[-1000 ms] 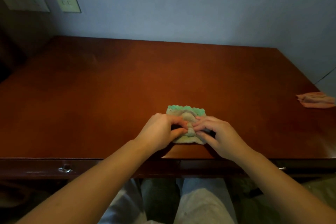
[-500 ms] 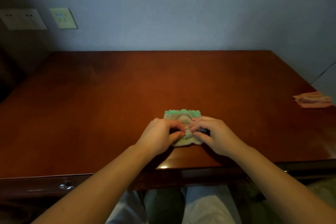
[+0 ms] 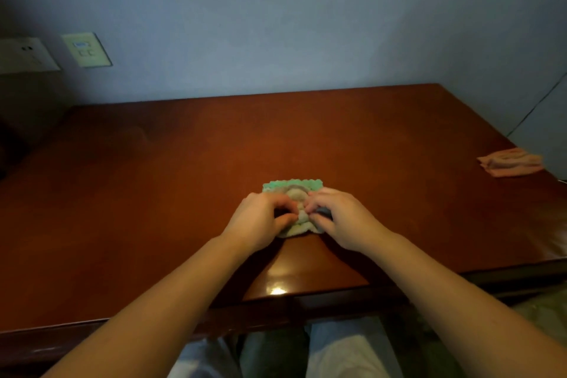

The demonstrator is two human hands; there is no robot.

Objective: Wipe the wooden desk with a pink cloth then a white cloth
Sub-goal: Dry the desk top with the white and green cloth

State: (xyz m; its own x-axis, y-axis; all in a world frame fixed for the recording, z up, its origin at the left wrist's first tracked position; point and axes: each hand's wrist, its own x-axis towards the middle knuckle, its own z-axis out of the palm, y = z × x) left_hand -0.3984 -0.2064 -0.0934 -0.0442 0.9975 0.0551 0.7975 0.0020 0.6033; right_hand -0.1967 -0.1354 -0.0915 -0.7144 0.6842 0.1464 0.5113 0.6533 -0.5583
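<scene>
A folded white cloth [image 3: 295, 193] with a green scalloped far edge lies on the wooden desk [image 3: 153, 193], a little in from its front edge. My left hand [image 3: 260, 221] and my right hand [image 3: 340, 218] sit on the cloth side by side, and each pinches a bunched fold at its middle. Both hands cover most of the cloth. A crumpled pink cloth [image 3: 511, 162] rests alone at the desk's far right edge, well away from both hands.
A grey wall stands behind the desk, with a socket plate [image 3: 24, 55] and a switch plate [image 3: 86, 50] at the left. A thin cable [image 3: 537, 107] runs down the right wall. The desk's front edge has a drawer front [image 3: 46, 347]; my knees show below it.
The view has tilted up, so the desk and cloths sit lower in frame. My hands still pinch the white cloth at the same spot, drawn slightly closer together.
</scene>
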